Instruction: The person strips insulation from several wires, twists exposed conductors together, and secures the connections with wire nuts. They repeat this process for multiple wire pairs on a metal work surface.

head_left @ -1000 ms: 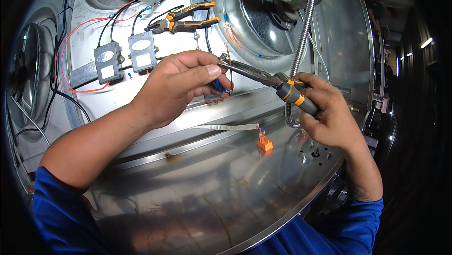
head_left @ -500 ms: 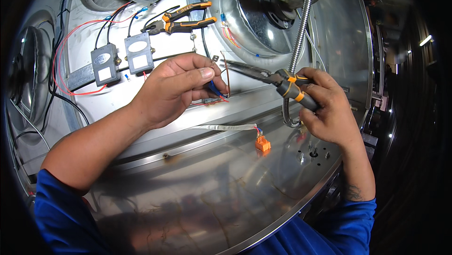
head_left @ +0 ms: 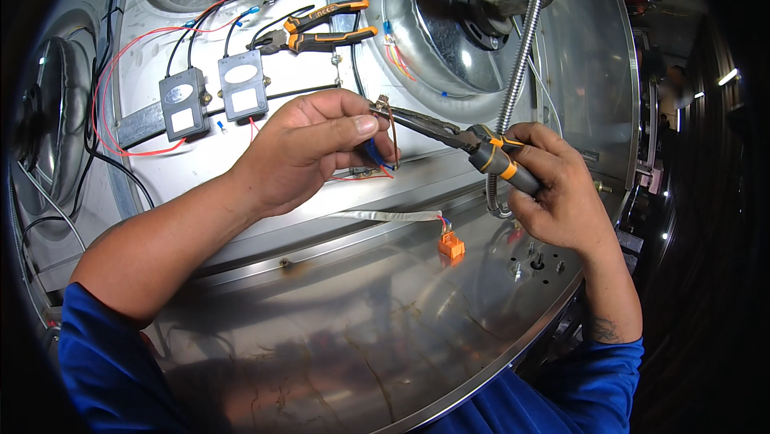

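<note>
My left hand (head_left: 297,149) is closed in a pinch around thin wires. A brown wire (head_left: 394,135) and a blue wire (head_left: 373,152) show at its fingertips, with a small metal terminal (head_left: 383,102) just above the thumb. In my right hand (head_left: 553,185) are long-nose pliers (head_left: 437,128) with black and orange handles. Their narrow tips meet the terminal beside my left fingertips; whether the jaws have closed on it I cannot make out. Part of the wires is hidden behind my left fingers.
Combination pliers (head_left: 313,31) lie beyond my left hand, near two black boxes (head_left: 242,85) with red and black leads. A flexible metal conduit (head_left: 523,49) rises at the right. An orange connector (head_left: 451,245) rests on the steel panel (head_left: 321,306). A round metal bowl (head_left: 441,33) stands behind.
The tips of the long-nose pliers have come to the terminal at my left fingertips, from slightly apart before. The whole view has shifted a little.
</note>
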The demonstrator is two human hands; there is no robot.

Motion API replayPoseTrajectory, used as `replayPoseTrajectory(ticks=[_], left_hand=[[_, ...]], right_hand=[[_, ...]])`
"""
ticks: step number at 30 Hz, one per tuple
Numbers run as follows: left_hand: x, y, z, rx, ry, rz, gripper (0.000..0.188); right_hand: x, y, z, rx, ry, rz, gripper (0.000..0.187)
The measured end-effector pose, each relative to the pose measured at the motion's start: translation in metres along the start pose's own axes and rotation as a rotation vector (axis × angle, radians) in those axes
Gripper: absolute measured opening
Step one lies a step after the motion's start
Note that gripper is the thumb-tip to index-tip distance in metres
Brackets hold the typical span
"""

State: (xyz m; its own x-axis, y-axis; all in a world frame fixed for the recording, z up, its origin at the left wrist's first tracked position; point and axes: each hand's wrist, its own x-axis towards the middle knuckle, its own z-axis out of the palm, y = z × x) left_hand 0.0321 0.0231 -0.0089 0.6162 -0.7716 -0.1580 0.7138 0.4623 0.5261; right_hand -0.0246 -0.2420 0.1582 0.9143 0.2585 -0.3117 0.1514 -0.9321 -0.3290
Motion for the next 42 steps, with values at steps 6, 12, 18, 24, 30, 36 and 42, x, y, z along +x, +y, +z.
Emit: replayPoseTrajectory(ticks=[6,12,18,24,30,36,42], left_hand=[[-0.002,-0.003,0.002,-0.016,0.003,0.014,0.014],[-0.002,-0.001,0.000,-0.013,0.015,0.029,0.018],[-0.006,0.002,0.003,0.022,-0.025,0.008,0.018],[-0.005,0.005,0.005,0.056,-0.009,0.011,0.019],[-0.006,-0.001,0.004,0.032,0.025,0.032,0.019],[-0.009,-0.003,0.006,0.060,0.114,-0.066,0.015],[-0.006,0.005,0.008,0.114,0.099,-0.051,0.017]], right_hand=[[0.002,0.001,0.000,-0.104,-0.011,-0.061,0.033],[0.004,0.004,0.006,-0.126,0.056,-0.063,0.054],[0.006,0.009,0.008,-0.258,0.077,-0.134,0.057],[0.005,0.008,0.008,-0.281,0.033,-0.068,0.053],[0.001,0.014,0.010,-0.271,-0.006,-0.080,0.050],[0.002,0.020,0.017,-0.021,-0.072,0.068,0.042],[0.002,0.022,0.005,-0.028,-0.075,-0.083,0.030]])
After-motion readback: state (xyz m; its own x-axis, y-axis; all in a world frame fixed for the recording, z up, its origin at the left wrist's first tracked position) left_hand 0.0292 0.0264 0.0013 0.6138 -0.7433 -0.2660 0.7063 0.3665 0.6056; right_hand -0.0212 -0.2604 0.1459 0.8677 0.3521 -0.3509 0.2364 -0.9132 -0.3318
